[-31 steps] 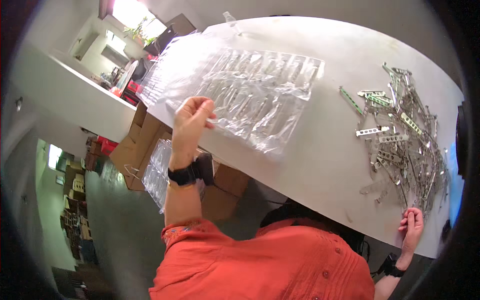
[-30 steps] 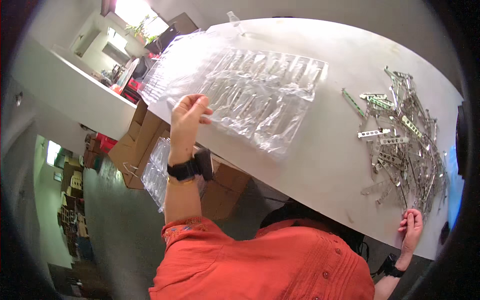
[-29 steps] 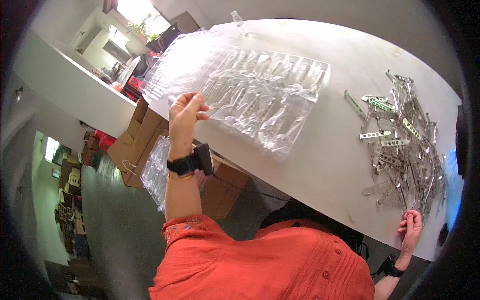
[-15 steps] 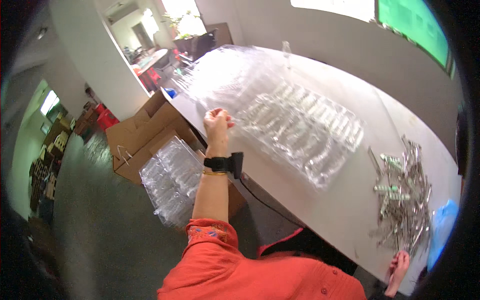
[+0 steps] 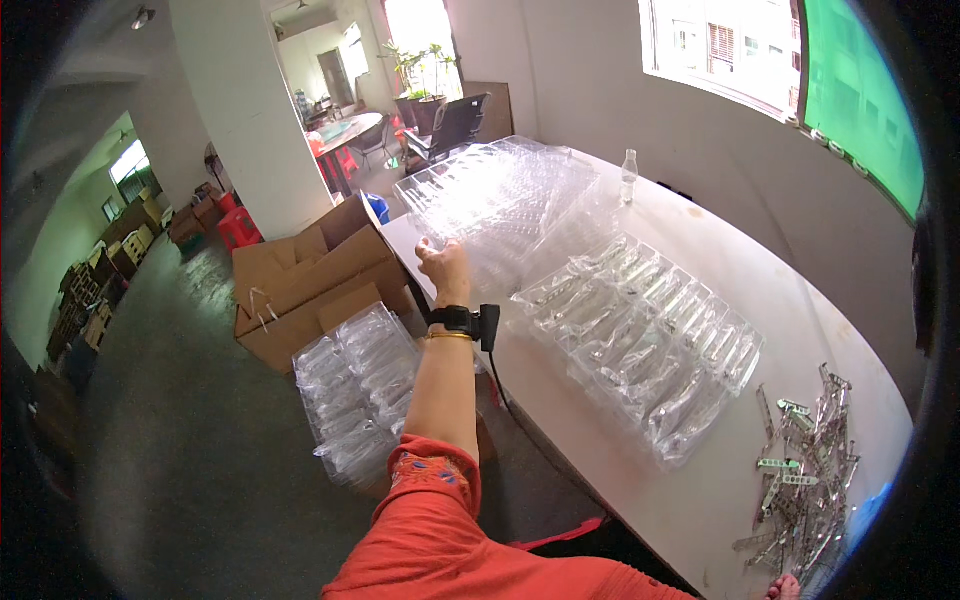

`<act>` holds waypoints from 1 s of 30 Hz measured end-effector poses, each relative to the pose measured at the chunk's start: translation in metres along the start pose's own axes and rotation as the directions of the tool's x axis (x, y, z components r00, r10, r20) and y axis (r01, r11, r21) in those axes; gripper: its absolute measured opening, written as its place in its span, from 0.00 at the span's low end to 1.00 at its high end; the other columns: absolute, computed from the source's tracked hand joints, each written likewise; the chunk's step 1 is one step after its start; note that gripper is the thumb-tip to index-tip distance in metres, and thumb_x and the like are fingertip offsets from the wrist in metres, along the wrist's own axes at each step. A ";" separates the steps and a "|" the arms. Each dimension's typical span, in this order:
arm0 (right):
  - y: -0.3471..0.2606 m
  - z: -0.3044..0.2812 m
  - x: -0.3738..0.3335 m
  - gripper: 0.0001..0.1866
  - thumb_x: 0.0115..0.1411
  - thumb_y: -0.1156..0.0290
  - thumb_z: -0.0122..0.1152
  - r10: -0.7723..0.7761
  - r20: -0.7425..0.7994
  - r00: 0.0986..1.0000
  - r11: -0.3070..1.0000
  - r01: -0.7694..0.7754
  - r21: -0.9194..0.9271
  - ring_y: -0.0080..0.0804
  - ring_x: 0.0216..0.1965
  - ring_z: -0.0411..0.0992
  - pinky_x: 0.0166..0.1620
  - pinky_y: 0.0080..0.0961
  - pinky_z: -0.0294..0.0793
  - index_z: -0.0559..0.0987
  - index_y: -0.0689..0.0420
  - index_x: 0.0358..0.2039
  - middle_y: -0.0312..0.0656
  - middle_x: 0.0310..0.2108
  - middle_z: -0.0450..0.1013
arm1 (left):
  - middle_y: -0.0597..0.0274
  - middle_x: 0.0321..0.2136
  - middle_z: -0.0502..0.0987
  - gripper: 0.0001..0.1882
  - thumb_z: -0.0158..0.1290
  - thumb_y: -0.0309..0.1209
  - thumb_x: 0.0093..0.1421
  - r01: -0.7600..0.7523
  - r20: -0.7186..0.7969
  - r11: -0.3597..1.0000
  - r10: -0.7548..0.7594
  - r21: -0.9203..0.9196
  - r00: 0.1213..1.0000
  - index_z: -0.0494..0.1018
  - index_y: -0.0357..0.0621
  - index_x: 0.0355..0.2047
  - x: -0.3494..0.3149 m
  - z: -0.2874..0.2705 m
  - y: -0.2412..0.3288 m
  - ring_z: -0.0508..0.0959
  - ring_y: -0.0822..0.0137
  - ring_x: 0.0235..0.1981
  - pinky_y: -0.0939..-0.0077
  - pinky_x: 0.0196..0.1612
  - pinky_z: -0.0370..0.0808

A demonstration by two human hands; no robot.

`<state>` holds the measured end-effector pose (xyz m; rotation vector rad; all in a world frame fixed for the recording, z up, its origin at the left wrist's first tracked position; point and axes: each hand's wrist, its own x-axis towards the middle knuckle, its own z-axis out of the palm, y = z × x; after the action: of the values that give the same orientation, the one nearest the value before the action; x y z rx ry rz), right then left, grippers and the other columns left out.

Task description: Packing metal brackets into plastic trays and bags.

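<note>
My left hand (image 5: 443, 265) reaches over the table's left edge, at the near side of a stack of clear plastic trays (image 5: 480, 185). Its fingers are curled closed; whether they grip a tray edge is hard to make out. Right of it lies a clear compartment tray (image 5: 640, 345), its slots filled with clear-wrapped pieces. At the bottom right, only the fingertips of my right hand (image 5: 785, 588) show, beside a loose pile of slim metal pieces (image 5: 810, 480), some with pale green parts. What those fingers do is cut off by the frame edge.
An open cardboard box (image 5: 310, 265) stands left of the table (image 5: 850, 320). In front of it sits another clear tray of wrapped pieces (image 5: 355, 390). A small clear bottle (image 5: 628, 178) stands at the far edge. A black cable (image 5: 520, 420) hangs from my left wrist.
The view has tilted up and shifted left, so the scene sits lower and farther right. My left hand stays curled near the stacked trays. My right hand has mostly slipped out of the bottom edge.
</note>
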<state>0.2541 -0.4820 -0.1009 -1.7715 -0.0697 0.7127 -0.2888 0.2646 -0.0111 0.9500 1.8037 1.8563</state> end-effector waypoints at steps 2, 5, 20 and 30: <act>-0.002 0.000 -0.012 0.10 0.67 0.60 0.54 0.002 -0.036 0.999 0.998 0.000 0.057 0.18 0.25 0.66 0.23 0.16 0.66 0.73 0.50 0.44 0.32 0.30 0.70 | 0.30 0.49 0.70 0.33 0.55 0.37 0.60 -0.015 0.038 1.000 0.014 0.012 0.999 0.57 0.37 0.62 -0.018 0.011 0.016 0.76 0.43 0.47 0.59 0.54 0.71; -0.012 0.012 -0.018 0.08 0.67 0.66 0.54 0.045 -0.018 0.999 0.985 -0.041 0.170 0.21 0.27 0.69 0.26 0.16 0.68 0.74 0.54 0.43 0.35 0.31 0.72 | 0.34 0.48 0.73 0.32 0.52 0.38 0.63 0.040 0.100 0.981 -0.021 -0.192 0.995 0.56 0.38 0.63 0.005 0.019 -0.013 0.75 0.43 0.49 0.61 0.54 0.70; -0.031 0.036 -0.037 0.06 0.66 0.69 0.55 -0.035 -0.029 0.999 0.989 0.039 0.146 0.21 0.26 0.70 0.26 0.16 0.69 0.74 0.57 0.41 0.36 0.31 0.73 | 0.61 0.36 0.73 0.17 0.48 0.30 0.66 0.035 0.185 0.907 0.048 -0.420 0.982 0.65 0.46 0.55 0.004 0.023 0.004 0.74 0.72 0.22 0.79 0.23 0.74; -0.011 0.020 -0.025 0.07 0.66 0.67 0.55 -0.040 -0.017 0.999 0.985 0.042 0.166 0.20 0.25 0.68 0.25 0.15 0.68 0.73 0.54 0.42 0.34 0.30 0.72 | 0.56 0.27 0.69 0.20 0.56 0.38 0.57 0.474 0.400 0.740 -0.298 -0.478 0.867 0.64 0.33 0.38 -0.018 -0.006 0.015 0.75 0.61 0.17 0.64 0.23 0.80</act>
<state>0.2276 -0.4706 -0.0832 -1.6102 -0.0360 0.6578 -0.2778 0.2460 0.0000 0.5291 1.0574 1.6999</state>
